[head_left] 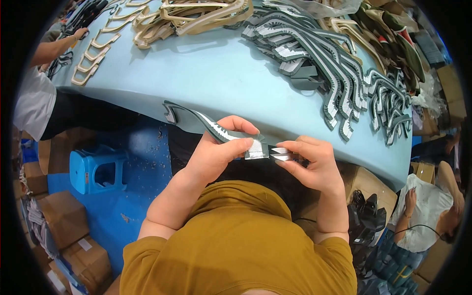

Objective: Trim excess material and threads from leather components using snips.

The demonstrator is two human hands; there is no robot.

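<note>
My left hand (216, 150) grips a curved dark grey-green strip (194, 119) with white backing and a notched edge. Its thumb presses on the strip's squared, white-faced end (256, 148), while the far end reaches up left along the table's front edge. Closed in a pinch, my right hand (314, 160) holds a small dark piece with two pale, pointed tips (281, 154) directed at that end. A narrow gap seems to lie between the tips and the strip. The fingers partly cover the small piece, so I cannot tell its kind.
Matching grey-green strips (314, 54) lie piled on the pale blue table (196, 73), with shorter ones (388, 103) at right and beige frames (191, 17) behind. A blue stool (98, 169) and cardboard boxes (64, 219) stand left. Other people are at both sides.
</note>
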